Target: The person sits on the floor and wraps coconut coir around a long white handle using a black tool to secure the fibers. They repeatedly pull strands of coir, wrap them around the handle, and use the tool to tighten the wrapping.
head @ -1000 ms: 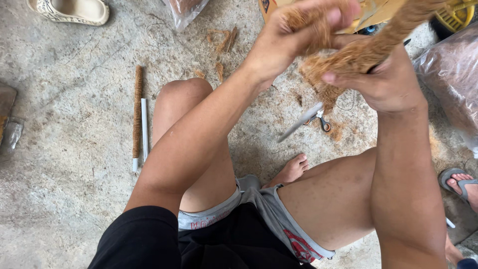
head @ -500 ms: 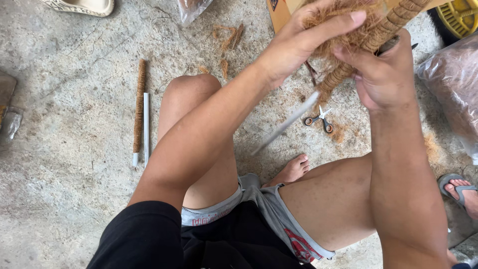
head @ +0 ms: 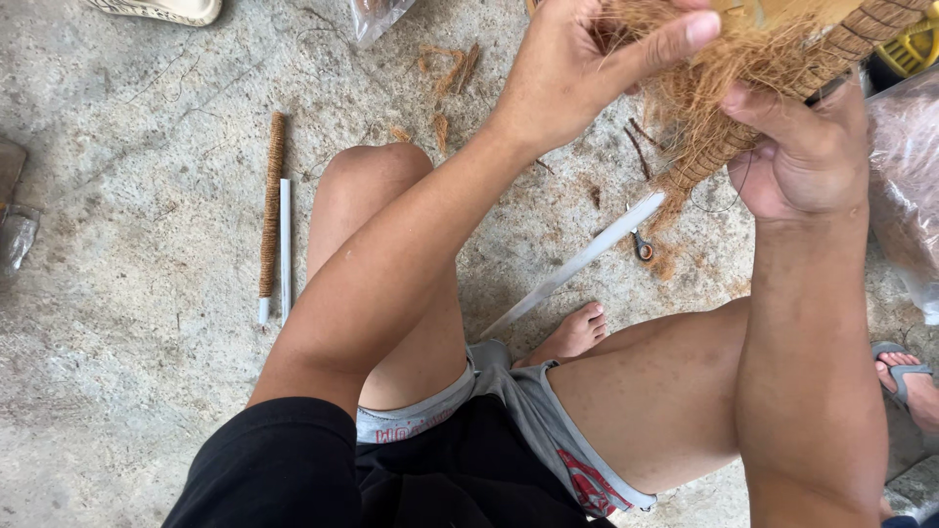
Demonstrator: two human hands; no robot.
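Your left hand (head: 587,68) pinches brown fibre (head: 704,88); your right hand (head: 802,147) grips the pole (head: 743,137) over concrete floor (head: 127,391); clear bags (head: 905,186) at right.

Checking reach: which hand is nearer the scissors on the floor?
Right. The right hand grips the fibre-wrapped pole just above the scissors; the left hand is higher, in the loose fibre.

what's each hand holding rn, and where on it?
Right hand: grip around the fibre-wrapped pole, on its wrapped part, bare white end pointing down. Left hand: grip on the loose coir fibre beside the pole.
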